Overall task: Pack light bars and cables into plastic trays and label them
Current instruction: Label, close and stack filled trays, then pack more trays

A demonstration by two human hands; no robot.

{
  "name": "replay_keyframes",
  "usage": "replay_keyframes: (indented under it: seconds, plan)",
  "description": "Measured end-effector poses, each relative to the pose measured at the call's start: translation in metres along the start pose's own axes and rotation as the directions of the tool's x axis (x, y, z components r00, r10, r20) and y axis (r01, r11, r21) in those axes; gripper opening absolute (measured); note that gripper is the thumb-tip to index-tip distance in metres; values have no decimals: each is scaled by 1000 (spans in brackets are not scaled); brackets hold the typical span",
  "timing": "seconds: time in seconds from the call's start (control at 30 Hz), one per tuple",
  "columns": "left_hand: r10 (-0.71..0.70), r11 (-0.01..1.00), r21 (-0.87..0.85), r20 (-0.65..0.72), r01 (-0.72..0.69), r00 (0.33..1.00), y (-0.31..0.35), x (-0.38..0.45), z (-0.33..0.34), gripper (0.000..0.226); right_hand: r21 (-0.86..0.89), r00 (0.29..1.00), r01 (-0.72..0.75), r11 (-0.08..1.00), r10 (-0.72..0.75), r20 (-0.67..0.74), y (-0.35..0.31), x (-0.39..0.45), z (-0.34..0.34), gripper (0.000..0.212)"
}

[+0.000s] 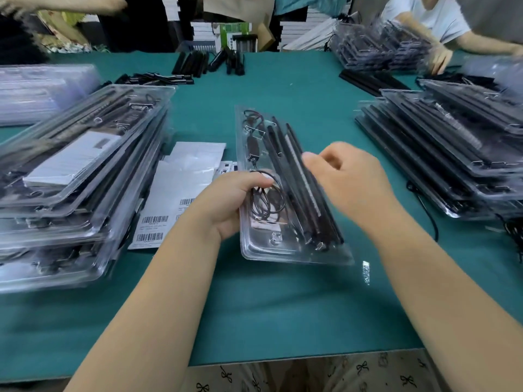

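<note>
Both forearms reach over the table (283, 306) to a clear tray (283, 250) lying mid-table. Left hand (226, 205) grips its edge and coiled cable (267, 199), likely steadying it; right hand (351, 176), fingers curled, touches the light bars (300, 179), seemingly seating them.

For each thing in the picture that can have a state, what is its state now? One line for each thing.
Left hand: grips the tray's left edge, thumb on the coiled cable.
Right hand: fingers curled at the light bars.
Tray: uncovered, tilted off the table.
Light bars: lying lengthwise in the tray.
Coiled cable: inside the tray.
Left stack: filled trays, piled unevenly.
Label sheets: flat on the table.
</note>
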State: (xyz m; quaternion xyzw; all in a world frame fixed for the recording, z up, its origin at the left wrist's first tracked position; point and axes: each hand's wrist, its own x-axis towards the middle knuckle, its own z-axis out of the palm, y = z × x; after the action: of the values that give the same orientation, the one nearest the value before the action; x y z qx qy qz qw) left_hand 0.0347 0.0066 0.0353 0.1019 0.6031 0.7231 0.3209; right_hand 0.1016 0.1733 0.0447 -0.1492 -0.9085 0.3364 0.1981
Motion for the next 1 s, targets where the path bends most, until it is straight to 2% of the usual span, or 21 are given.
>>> replay_keyframes:
  seconds: [0.03,0.1,0.13,0.2,0.27,0.3,0.33,0.4,0.43,0.57,0.63,0.73,0.87,0.93,1.0]
  plan:
    - [9,1000,-15,22,-9,1000,0,-1,0,25,64,996,-81,995,84,-32,5,7,-1,36]
    - [32,999,-20,64,-31,997,-1,-1,-1,28,169,961,-276,946,269,66,16,15,3,63]
    - [40,999,-8,82,-39,996,-1,-2,0,27,234,944,-328,915,311,110,22,18,8,71]
    - [35,999,8,89,-35,995,-1,-2,1,19,362,931,-364,858,319,181,26,17,16,74]
    - [4,1000,22,59,-5,998,-1,-1,1,20,411,934,-356,839,305,187,30,15,20,74]
    - [6,996,88,14,-7,1000,-3,1,1,21,399,937,-349,848,308,165,31,14,21,74]
    - [31,970,241,-46,-19,998,-4,2,0,22,376,938,-346,860,313,148,33,13,23,74]
    - [107,821,571,-141,-7,984,-7,2,-3,30,286,935,-354,890,331,127,33,10,23,77]
    - [134,758,652,-171,10,976,-8,2,-4,36,236,936,-351,906,332,118,33,9,24,76]
    - [175,630,774,-222,64,959,-9,-1,-7,49,16,945,-317,948,314,88,29,5,25,68]
    - [141,597,795,-234,106,962,-5,-4,-8,51,-70,952,-296,953,300,61,27,2,26,65]
    - [91,550,817,-266,175,960,-3,-6,-9,51,-165,958,-275,947,285,34,26,0,28,66]
    - [106,477,854,-290,208,951,-3,-7,-7,58,-249,961,-259,933,275,31,25,0,26,68]
    - [203,342,914,-298,217,933,-5,-6,-5,57,-241,961,-256,936,274,45,24,-1,27,68]
    - [408,182,955,-289,233,866,-6,-5,-4,48,-247,960,-253,935,275,58,23,-2,28,68]
